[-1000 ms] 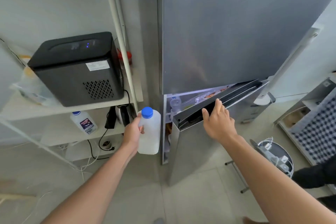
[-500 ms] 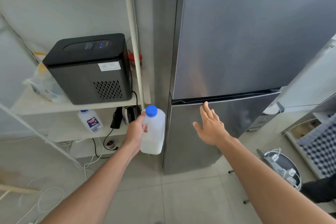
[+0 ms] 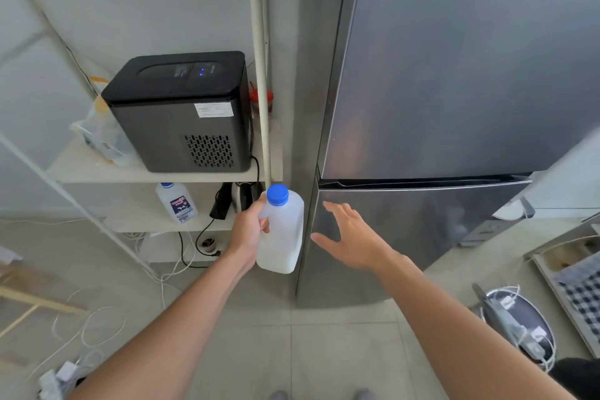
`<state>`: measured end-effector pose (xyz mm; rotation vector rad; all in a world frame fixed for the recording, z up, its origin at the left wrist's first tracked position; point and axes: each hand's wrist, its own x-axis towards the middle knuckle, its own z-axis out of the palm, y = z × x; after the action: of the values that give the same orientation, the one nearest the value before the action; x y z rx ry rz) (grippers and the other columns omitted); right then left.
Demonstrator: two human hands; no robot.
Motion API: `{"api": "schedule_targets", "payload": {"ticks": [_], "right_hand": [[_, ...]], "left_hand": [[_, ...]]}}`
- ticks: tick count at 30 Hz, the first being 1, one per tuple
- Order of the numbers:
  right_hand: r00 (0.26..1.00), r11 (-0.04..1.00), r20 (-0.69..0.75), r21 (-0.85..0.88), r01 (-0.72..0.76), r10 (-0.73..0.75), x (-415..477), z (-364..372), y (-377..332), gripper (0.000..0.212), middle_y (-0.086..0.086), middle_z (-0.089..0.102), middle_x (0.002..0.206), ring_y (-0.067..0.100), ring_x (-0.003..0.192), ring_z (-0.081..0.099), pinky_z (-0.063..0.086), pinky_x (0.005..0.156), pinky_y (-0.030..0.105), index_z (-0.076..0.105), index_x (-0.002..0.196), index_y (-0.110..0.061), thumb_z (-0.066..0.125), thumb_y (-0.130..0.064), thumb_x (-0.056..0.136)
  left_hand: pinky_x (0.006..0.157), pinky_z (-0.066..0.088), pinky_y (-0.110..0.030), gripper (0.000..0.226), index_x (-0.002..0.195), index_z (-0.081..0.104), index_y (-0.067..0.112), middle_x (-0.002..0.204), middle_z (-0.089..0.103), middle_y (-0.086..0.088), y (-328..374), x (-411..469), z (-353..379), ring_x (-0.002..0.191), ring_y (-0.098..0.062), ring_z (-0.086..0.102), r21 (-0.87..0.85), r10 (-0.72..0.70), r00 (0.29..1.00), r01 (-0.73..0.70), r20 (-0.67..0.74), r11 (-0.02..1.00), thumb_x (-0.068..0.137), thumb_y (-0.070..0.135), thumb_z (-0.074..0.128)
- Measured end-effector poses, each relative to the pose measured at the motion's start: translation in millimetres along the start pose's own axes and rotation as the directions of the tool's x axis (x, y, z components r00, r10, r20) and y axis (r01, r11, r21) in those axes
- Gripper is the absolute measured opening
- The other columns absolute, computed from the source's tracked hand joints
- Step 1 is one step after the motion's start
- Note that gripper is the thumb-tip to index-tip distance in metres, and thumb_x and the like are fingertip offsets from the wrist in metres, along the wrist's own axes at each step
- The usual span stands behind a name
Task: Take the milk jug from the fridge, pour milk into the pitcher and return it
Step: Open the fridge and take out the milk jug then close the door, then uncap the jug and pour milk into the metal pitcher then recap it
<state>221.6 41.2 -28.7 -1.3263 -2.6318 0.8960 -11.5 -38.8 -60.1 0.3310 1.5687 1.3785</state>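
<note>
My left hand (image 3: 248,234) is shut on the handle side of a translucent white milk jug (image 3: 284,237) with a blue cap, held upright just left of the steel fridge (image 3: 454,75). Both fridge doors are closed. In front of the lower fridge door (image 3: 406,237), my right hand (image 3: 352,237) hovers with fingers spread, holding nothing. No pitcher is in view.
A white shelf unit (image 3: 97,172) at left carries a black ice maker (image 3: 181,110) and a plastic bag; a small bottle (image 3: 177,203) and a plug stand on the shelf below. Cables trail over the tiled floor. At right sit a round device (image 3: 516,321) and a checked cloth.
The lower fridge door has gone from ajar to closed. My right hand let go of its edge and drew back, fingers spread. The jug stays in my left hand.
</note>
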Motion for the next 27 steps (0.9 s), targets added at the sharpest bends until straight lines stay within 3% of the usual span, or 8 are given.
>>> {"api": "schedule_targets", "payload": {"ticks": [5,9,12,17,19,22,27], "right_hand": [[0.986,0.993,0.116,0.050,0.111,-0.116,28,7,-20,0.100,-0.009,0.028,0.172,0.014,0.158,0.029,0.037,0.124,0.041,0.017,0.173,-0.029,0.068,-0.068,0.097],[0.953,0.973,0.202,0.090,0.213,-0.227,48,8,-31,0.102,-0.010,0.035,0.166,0.014,0.155,0.035,0.038,0.124,0.043,0.020,0.171,-0.033,0.073,-0.069,0.092],[0.911,0.947,0.259,0.126,0.297,-0.320,58,7,-40,0.101,-0.012,0.038,0.163,0.013,0.148,0.040,0.039,0.118,0.036,0.023,0.169,-0.035,0.077,-0.066,0.090],[0.836,0.901,0.337,0.187,0.392,-0.433,67,19,-55,0.111,-0.015,0.041,0.158,0.010,0.142,0.047,0.044,0.116,0.038,0.023,0.167,-0.039,0.081,-0.075,0.079],[0.806,0.884,0.363,0.196,0.425,-0.468,65,26,-61,0.111,-0.017,0.042,0.156,0.010,0.142,0.048,0.046,0.114,0.041,0.025,0.164,-0.040,0.080,-0.079,0.076],[0.747,0.838,0.383,0.188,0.513,-0.543,59,37,-76,0.105,-0.018,0.048,0.148,0.010,0.137,0.051,0.048,0.110,0.040,0.032,0.159,-0.043,0.079,-0.081,0.073],[0.598,0.749,0.470,0.256,0.612,-0.649,36,60,-113,0.096,-0.022,0.049,0.147,0.006,0.137,0.051,0.048,0.110,0.037,0.037,0.155,-0.044,0.085,-0.070,0.076]], "left_hand": [[0.060,0.036,-0.032,0.051,0.062,0.065,0.024,0.063,0.051,0.002,4,-12,-5,0.057,-0.018,0.048,-0.057,0.023,0.995,-0.029,-0.097,0.998,0.100,0.058,0.065],[0.058,0.038,-0.031,0.048,0.066,0.064,0.023,0.062,0.052,0.002,5,-26,-6,0.055,-0.017,0.049,-0.118,0.029,0.978,-0.054,-0.208,0.991,0.101,0.055,0.065],[0.059,0.034,-0.032,0.047,0.078,0.059,0.017,0.066,0.045,-0.001,5,-41,-7,0.057,-0.019,0.041,-0.175,0.051,0.948,-0.110,-0.314,0.978,0.087,0.061,0.072],[0.059,0.031,-0.033,0.050,0.061,0.049,0.023,0.057,0.030,0.005,-1,-76,-9,0.054,-0.017,0.035,-0.259,-0.022,0.895,-0.105,-0.446,0.960,0.100,0.046,0.069],[0.057,0.030,-0.032,0.040,0.069,0.049,0.020,0.058,0.028,0.005,-7,-92,-11,0.057,-0.018,0.032,-0.315,-0.027,0.874,-0.146,-0.485,0.938,0.096,0.041,0.070],[0.049,0.034,-0.024,0.035,0.070,0.051,0.019,0.057,0.029,0.005,-16,-122,-18,0.052,-0.017,0.035,-0.389,-0.038,0.833,-0.217,-0.553,0.895,0.101,0.030,0.064],[0.061,0.033,-0.033,0.037,0.072,0.051,0.021,0.064,0.036,0.000,-39,-174,-38,0.054,-0.017,0.038,-0.362,-0.069,0.691,-0.288,-0.720,0.887,0.098,0.041,0.068]]}}
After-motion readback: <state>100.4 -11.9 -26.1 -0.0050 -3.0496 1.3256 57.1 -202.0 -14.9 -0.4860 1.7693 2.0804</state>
